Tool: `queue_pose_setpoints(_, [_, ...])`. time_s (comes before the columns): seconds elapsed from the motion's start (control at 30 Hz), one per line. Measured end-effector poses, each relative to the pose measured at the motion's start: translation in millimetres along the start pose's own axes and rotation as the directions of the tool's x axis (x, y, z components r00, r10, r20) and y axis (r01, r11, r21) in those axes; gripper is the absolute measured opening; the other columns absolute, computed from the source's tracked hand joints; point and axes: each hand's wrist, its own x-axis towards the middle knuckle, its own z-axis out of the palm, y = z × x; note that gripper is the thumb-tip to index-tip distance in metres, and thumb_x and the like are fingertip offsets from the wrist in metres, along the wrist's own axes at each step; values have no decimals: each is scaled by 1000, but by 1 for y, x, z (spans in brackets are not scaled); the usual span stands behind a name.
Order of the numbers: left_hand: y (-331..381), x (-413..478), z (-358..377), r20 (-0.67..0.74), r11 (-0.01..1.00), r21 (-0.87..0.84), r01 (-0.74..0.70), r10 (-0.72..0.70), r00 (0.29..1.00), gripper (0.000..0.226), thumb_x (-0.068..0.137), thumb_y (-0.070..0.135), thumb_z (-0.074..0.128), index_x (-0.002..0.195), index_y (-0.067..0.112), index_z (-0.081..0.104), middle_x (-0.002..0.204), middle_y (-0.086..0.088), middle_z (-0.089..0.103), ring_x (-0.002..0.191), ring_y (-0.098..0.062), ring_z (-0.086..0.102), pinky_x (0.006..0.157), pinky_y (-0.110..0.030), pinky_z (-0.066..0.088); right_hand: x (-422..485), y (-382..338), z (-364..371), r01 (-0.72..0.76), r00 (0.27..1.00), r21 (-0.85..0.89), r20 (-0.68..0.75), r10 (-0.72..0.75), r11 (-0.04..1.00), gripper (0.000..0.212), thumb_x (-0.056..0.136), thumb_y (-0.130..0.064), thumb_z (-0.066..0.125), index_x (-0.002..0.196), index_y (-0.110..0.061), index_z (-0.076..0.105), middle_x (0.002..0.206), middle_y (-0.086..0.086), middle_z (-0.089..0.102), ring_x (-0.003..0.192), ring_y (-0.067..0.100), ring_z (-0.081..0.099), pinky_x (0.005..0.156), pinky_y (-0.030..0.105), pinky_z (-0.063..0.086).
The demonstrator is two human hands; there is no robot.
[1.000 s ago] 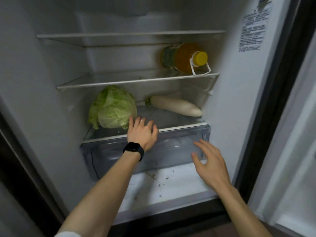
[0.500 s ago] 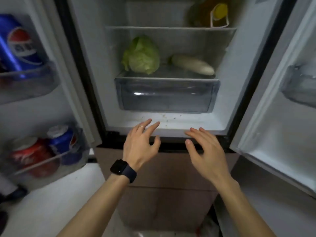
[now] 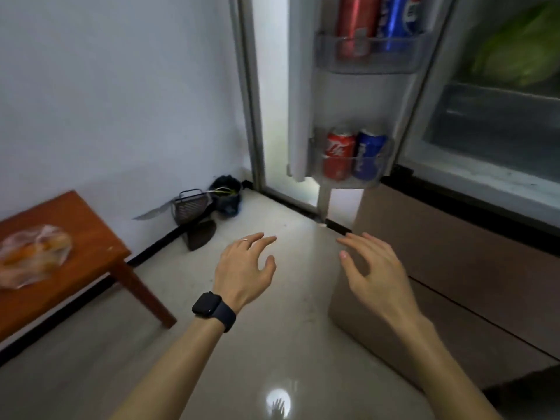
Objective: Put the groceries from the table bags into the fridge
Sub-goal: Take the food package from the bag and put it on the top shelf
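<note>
My left hand (image 3: 244, 268), with a black watch on the wrist, and my right hand (image 3: 374, 269) hover empty over the floor, fingers relaxed and spread. A clear plastic bag with orange produce (image 3: 31, 256) lies on the red-brown wooden table (image 3: 88, 234) at the far left. The open fridge (image 3: 485, 165) is at the right, with a green cabbage (image 3: 521, 53) above its clear drawer (image 3: 497, 119). Its left door (image 3: 348, 95) stands open and holds red and blue soda cans (image 3: 354, 157) on the lower shelf and more on the upper shelf.
A dark basket (image 3: 191, 207) and a black bin (image 3: 225, 195) sit on the floor in the corner by the wall, with a dark slipper (image 3: 201, 234) in front. Brown lower fridge drawers (image 3: 454, 268) fill the right. Pale tile floor lies between table and fridge.
My view has swung left and down from the fridge interior toward the floor and table. Both hands have drawn back from the drawer and stay empty.
</note>
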Motion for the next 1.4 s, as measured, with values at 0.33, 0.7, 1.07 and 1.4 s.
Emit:
queue_pose_setpoints(0.33, [-273,-148,-156,-168,936,64,346,-331,928,41,94,36,56,136,31,57,141,2,55,130,-17,47,109,-37,36,-21,-267,190,271,912,91,293,-286,958,38,100,-44,50,135,-35,60,140,-15,57,140,12,38,115,30,28])
queue_pose_setpoints(0.7, [-464,-259,-258,-224,810,132,572,-538,813,45,96,41,53,141,38,49,148,6,46,139,-17,38,116,-47,29,-65,-471,336,460,764,222,394,-511,860,36,98,-41,55,132,-33,63,137,-13,60,136,14,43,111,29,33])
queue_pose_setpoints(1.07, [-625,-265,-294,-262,633,184,752,-706,658,43,95,43,52,138,40,51,148,6,48,139,-15,38,118,-45,25,-21,-584,503,563,596,290,506,-623,774,38,99,-44,52,134,-32,61,138,-9,60,134,18,45,110,36,38])
queue_pose_setpoints(1.4, [-745,-234,-324,-197,533,192,824,-802,565,44,95,42,48,139,41,49,149,8,45,142,-15,32,120,-46,20,39,-659,628,577,487,367,562,-668,730,35,99,-39,56,131,-29,64,132,-4,65,128,23,53,105,41,45])
